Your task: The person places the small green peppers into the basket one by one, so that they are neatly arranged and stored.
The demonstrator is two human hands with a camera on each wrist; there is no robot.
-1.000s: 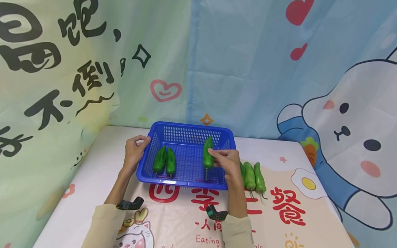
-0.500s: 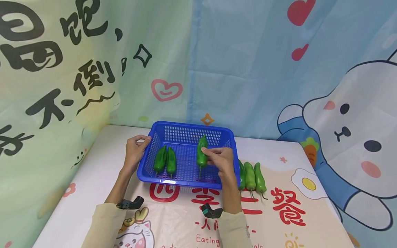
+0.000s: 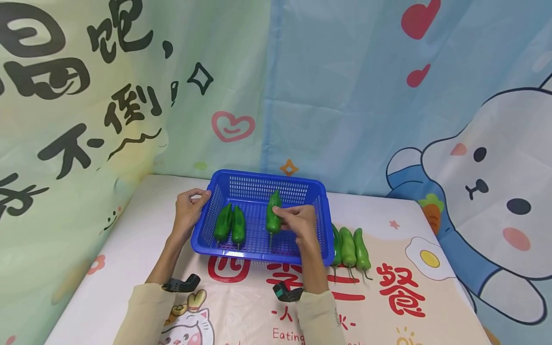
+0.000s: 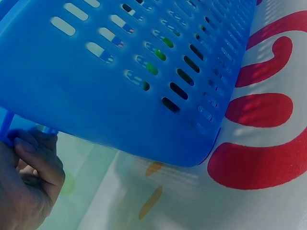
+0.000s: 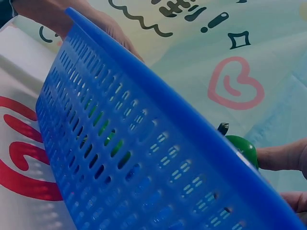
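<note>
A blue plastic basket point(image 3: 258, 255) with slotted walls stands on the table. My left hand point(image 3: 189, 207) pinches its left rim; in the left wrist view the fingers point(image 4: 41, 165) curl at the basket's edge. Over the basket's inside, right of centre, my right hand point(image 3: 300, 223) holds a green pepper point(image 3: 272, 215) between thumb and fingers, its stem pointing down toward me. Two more green peppers point(image 3: 223, 224) lie side by side in the left part of the basket. From the right wrist, the held pepper point(image 5: 241, 147) shows partly above the rim, its lower part hidden by the basket wall.
Several green peppers point(image 3: 347, 247) lie in a row on the table, close against the basket's right side. The table point(image 3: 379, 211) has a printed cover with red characters. A cartoon curtain point(image 3: 319, 96) hangs right behind the table's back edge.
My right hand has carried the held pepper leftward over the basket, toward the two lying there. The left hand has kept its grip on the rim, and the basket has stayed in place.
</note>
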